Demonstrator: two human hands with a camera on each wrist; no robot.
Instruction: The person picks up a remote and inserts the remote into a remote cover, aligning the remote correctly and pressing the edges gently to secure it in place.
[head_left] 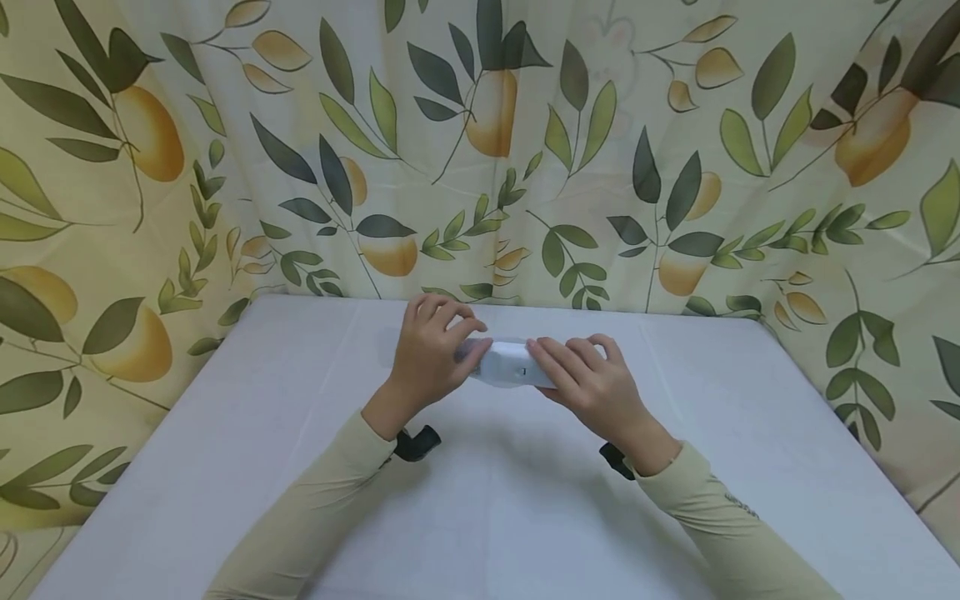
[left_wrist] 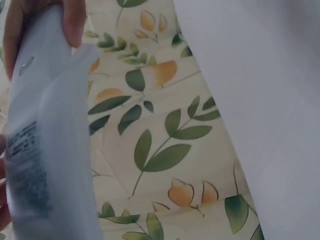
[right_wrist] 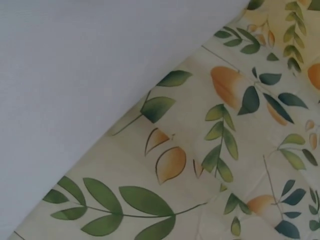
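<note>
A small white bottle (head_left: 508, 363) was held level just above the white table (head_left: 480, 500), near its far edge. Its left end was gripped by the curled fingers of the left hand (head_left: 432, 354), its right end by the right hand (head_left: 592, 379). A leaf-and-fruit curtain (head_left: 480, 150) hung behind.

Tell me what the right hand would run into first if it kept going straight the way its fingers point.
The right hand points up-left at the white tube its fingers already rest on, so it meets that first; just beyond, probably the left hand holding the other end.
</note>
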